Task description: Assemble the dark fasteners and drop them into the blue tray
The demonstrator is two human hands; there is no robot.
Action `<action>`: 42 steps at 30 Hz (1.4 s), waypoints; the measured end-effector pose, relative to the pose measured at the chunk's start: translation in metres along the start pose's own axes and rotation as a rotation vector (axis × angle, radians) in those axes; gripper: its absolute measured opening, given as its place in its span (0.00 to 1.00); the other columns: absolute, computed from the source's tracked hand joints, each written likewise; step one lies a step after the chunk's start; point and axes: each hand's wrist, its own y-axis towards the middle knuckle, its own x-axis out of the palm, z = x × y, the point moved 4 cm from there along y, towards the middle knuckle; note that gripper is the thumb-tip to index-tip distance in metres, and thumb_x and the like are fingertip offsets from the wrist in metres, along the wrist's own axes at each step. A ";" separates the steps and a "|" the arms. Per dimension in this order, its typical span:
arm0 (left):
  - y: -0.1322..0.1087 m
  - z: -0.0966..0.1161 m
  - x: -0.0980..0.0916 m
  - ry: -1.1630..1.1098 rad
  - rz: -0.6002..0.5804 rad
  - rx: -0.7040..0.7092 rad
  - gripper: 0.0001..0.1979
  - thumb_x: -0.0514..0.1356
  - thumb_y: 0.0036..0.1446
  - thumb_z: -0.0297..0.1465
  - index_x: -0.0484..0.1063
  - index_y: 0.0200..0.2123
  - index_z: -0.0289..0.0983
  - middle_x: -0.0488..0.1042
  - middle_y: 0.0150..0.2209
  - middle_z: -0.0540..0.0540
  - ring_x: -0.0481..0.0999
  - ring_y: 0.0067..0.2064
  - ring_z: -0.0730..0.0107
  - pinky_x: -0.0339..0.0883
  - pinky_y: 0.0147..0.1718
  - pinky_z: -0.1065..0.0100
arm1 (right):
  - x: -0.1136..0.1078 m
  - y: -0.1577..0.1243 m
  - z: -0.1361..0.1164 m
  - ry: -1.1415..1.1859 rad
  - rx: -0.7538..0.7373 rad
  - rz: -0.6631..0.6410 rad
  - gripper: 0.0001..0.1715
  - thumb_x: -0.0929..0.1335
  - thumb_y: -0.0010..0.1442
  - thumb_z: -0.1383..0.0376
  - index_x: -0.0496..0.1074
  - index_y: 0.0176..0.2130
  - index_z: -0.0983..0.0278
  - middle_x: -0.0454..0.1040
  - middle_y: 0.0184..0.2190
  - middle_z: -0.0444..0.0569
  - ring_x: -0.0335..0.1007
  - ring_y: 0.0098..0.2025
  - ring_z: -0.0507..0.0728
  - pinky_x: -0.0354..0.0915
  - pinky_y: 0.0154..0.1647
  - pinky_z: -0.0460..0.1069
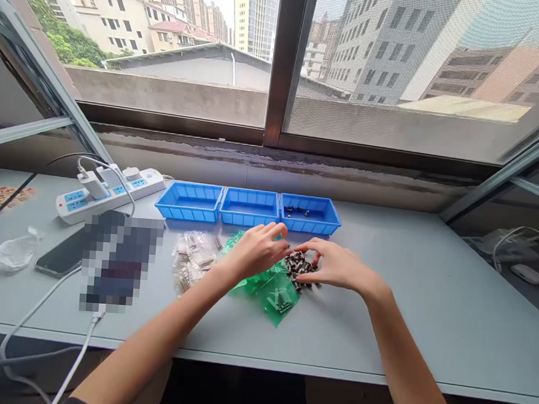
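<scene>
My left hand and my right hand meet over a small heap of dark metal parts on the grey table. Both hands have their fingers curled and pinched at the heap; what they grip is too small to make out. Green plastic bags lie under and in front of the heap. Clear bags of small parts lie left of my left hand. Behind the hands stand three blue trays in a row: left, middle, and right; the right one holds a few dark parts.
A white power strip with plugged chargers sits at the back left. A phone with a cable lies left of a blurred patch. Crumpled clear plastic is at the far left. The window sill runs behind the trays.
</scene>
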 end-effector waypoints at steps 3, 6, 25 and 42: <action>0.000 0.004 0.001 0.000 -0.043 0.007 0.16 0.52 0.64 0.34 0.71 0.27 0.35 0.72 0.37 0.45 0.72 0.32 0.70 0.65 0.29 0.68 | 0.000 -0.002 0.005 -0.044 0.040 -0.036 0.36 0.76 0.40 0.55 0.71 0.50 0.54 0.71 0.46 0.47 0.69 0.46 0.62 0.65 0.41 0.52; 0.000 0.004 0.003 0.012 -0.071 0.010 0.16 0.51 0.64 0.33 0.71 0.27 0.35 0.72 0.36 0.45 0.72 0.32 0.70 0.65 0.30 0.68 | 0.001 -0.002 0.014 -0.065 0.107 -0.050 0.41 0.77 0.36 0.60 0.70 0.51 0.57 0.70 0.46 0.50 0.69 0.46 0.64 0.65 0.39 0.51; -0.002 -0.003 0.007 -0.017 -0.120 -0.036 0.09 0.53 0.63 0.31 0.71 0.33 0.35 0.72 0.37 0.46 0.73 0.34 0.69 0.68 0.30 0.68 | 0.011 0.022 0.025 0.218 -0.040 0.196 0.06 0.69 0.48 0.69 0.76 0.30 0.61 0.75 0.34 0.49 0.70 0.27 0.54 0.67 0.28 0.48; -0.002 -0.007 0.001 -0.079 0.122 -0.082 0.09 0.56 0.62 0.37 0.69 0.37 0.37 0.73 0.36 0.48 0.75 0.36 0.69 0.69 0.32 0.69 | 0.000 0.020 0.001 0.855 -0.158 0.293 0.26 0.74 0.45 0.59 0.72 0.45 0.61 0.74 0.39 0.50 0.74 0.34 0.56 0.71 0.24 0.46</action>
